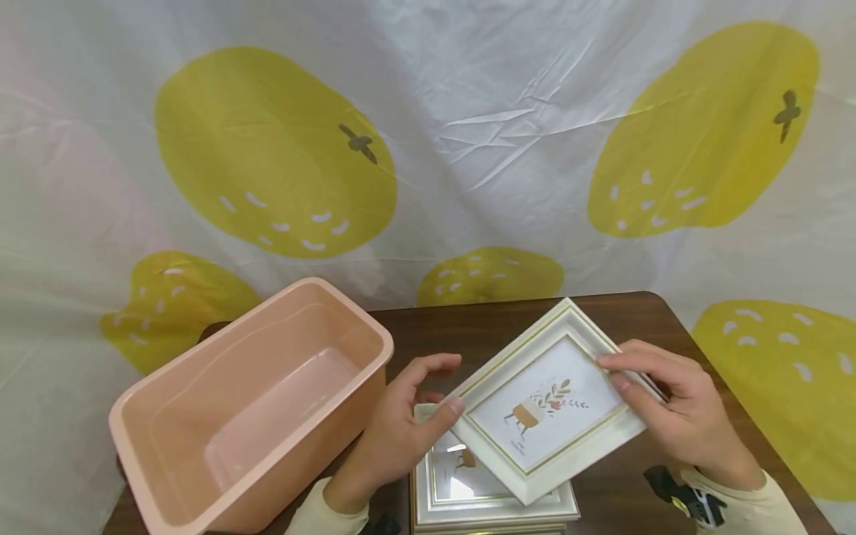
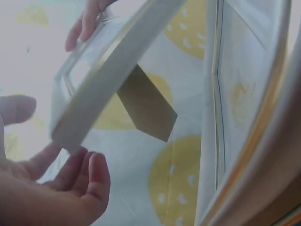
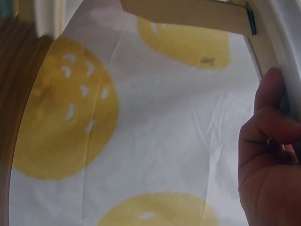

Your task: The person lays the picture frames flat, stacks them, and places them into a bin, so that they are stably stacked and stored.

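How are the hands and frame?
Right hand grips frame, tilted above stacked frames. Left hand at its left corner. Bin at left, clear of frame.

a pale pink bin (image 1: 334, 431) stood at the left on a dark brown table (image 1: 414, 334), while a whitish cloth (image 1: 495, 200) with large yellow fruit prints (image 1: 274, 156) hung at the far side.

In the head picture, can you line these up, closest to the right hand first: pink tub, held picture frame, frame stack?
1. Held picture frame: gripped by the right hand.
2. Frame stack: left of the hand.
3. Pink tub: farther left.
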### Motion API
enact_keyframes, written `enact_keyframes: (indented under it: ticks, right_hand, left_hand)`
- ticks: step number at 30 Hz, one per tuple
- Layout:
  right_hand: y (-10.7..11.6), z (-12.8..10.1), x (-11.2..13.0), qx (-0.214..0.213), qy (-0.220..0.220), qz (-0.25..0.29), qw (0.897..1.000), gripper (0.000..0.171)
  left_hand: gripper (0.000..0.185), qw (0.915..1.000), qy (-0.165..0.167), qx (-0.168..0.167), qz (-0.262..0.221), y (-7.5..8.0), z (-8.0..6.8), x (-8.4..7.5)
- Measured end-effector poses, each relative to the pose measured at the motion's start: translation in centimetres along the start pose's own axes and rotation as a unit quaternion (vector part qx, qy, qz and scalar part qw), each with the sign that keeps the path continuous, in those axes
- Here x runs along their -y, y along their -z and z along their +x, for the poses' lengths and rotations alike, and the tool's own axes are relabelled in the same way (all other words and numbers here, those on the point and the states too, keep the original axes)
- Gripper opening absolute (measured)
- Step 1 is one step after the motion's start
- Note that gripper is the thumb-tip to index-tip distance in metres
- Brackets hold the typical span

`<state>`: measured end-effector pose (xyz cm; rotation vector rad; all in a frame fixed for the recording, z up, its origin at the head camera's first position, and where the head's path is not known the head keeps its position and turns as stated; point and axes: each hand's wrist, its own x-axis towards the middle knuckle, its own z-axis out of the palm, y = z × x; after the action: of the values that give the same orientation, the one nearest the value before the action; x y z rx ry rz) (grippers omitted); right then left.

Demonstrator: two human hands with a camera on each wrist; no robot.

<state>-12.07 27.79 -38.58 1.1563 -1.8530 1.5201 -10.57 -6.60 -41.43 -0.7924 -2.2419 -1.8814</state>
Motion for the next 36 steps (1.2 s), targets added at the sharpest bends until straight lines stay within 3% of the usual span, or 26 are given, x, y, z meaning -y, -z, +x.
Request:
enact_keyframes:
  ticks: [7,13,18,23,28,31,36]
  right_hand:
    - [-2.1,1.0,1.3,0.052,0.058,0.071,0.994,0.026]
    - [-3.2,1.4,2.0,0.051,0.081,0.095,0.991,0.020]
    - [-3.6,1.5,2.2,0.044,0.092,0.108,0.989,0.015]
    - [-3.6,1.6,2.1,0.038,0.097,0.112,0.988,0.013]
    - [-3.3,1.3,2.0,0.031,0.085,0.107,0.990,0.014]
    - [-3.1,0.9,1.8,0.026,0.064,0.094,0.993,0.016]
    - [-3.1,0.1,0.8,0.015,0.032,0.085,0.996,0.022]
  left_hand:
    - [0.058,0.9935,-0.038,0.101,-0.037,0.4,-0.1,0.3]
    - [0.060,0.9822,-0.065,0.160,-0.074,0.9,-0.3,0.8]
    - [0.062,0.9726,-0.063,0.195,-0.110,1.0,-0.3,1.0]
    - [0.055,0.9781,-0.071,0.181,-0.075,1.2,-0.5,1.2]
    - [0.044,0.9884,-0.062,0.136,-0.029,1.3,-0.7,1.1]
    - [0.038,0.9923,-0.045,0.106,-0.044,1.2,-1.0,1.0]
    - [0.033,0.9918,-0.030,0.070,-0.103,1.0,-1.6,1.1]
